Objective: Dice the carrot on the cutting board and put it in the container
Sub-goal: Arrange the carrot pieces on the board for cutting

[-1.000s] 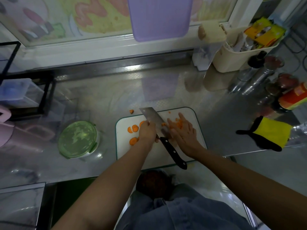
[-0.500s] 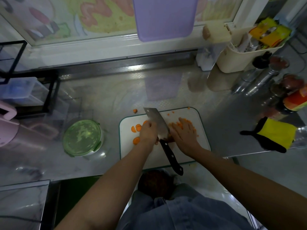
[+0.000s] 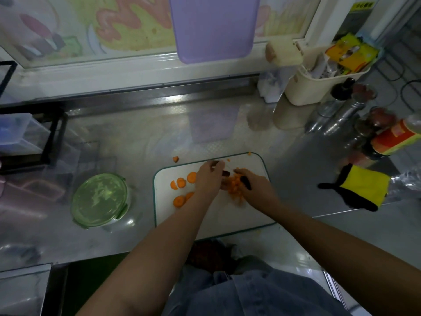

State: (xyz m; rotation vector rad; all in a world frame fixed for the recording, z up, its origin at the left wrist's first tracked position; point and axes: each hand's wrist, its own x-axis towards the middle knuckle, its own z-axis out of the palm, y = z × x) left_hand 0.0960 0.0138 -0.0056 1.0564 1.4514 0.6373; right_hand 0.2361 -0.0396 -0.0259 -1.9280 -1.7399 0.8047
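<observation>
Across the shiny worktop (image 3: 136,144) the largest thing near the person is the white cutting board (image 3: 227,215) with a green rim, lying close to the front edge. Well to its left stands the round container (image 3: 100,199), its green lid clipped on. At the far right corner a cream tub (image 3: 319,87) holds packets, and a yellow-and-black cloth (image 3: 362,189) lies right of the board. Both hands meet over the far half of the board. The right hand (image 3: 259,190) is curled round the black handle of the knife (image 3: 246,183). The left hand (image 3: 208,182) lies over the front of the blade, fingers reaching down to it; whether they press flat or pinch cannot be told. Between the hands sits a heap of diced carrot (image 3: 234,189), touching the board. Several round carrot slices (image 3: 181,182) lie uncut just left of the left hand. One stray carrot piece (image 3: 175,159) rests on the worktop just beyond the board's far left corner.
</observation>
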